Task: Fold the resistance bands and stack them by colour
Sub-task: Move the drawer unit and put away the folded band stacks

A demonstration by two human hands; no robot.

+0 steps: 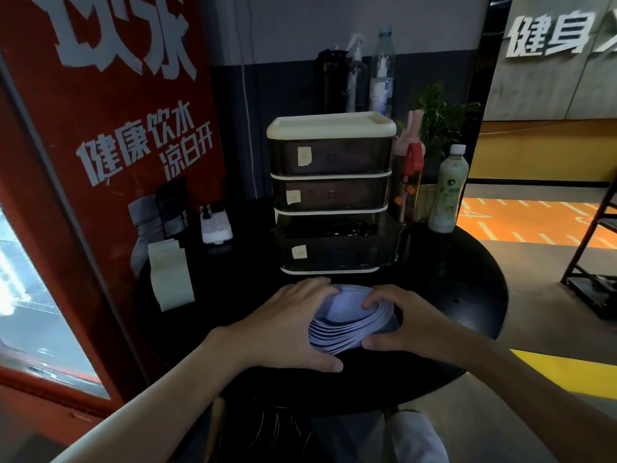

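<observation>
Cupping stacked purple bands (pixel 347 324), left hand (pixel 283 324) and right hand (pixel 409 324).

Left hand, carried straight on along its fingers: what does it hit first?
The left hand already grips the purple bands; past them, probably the open bottom drawer just ahead, though depth is unclear.

You are working in dim light: the black worktop (pixel 450 295) swallows detail and reads almost featureless. The brightest patches sit at the sides, a blown-out pale glass panel (pixel 20 289) at far left and the orange floor (pixel 534 225) at right. The lilac bands (pixel 347 312) catch soft light without glare. Straight lines bow toward the frame edges, and the whole picture looks slightly soft.
</observation>
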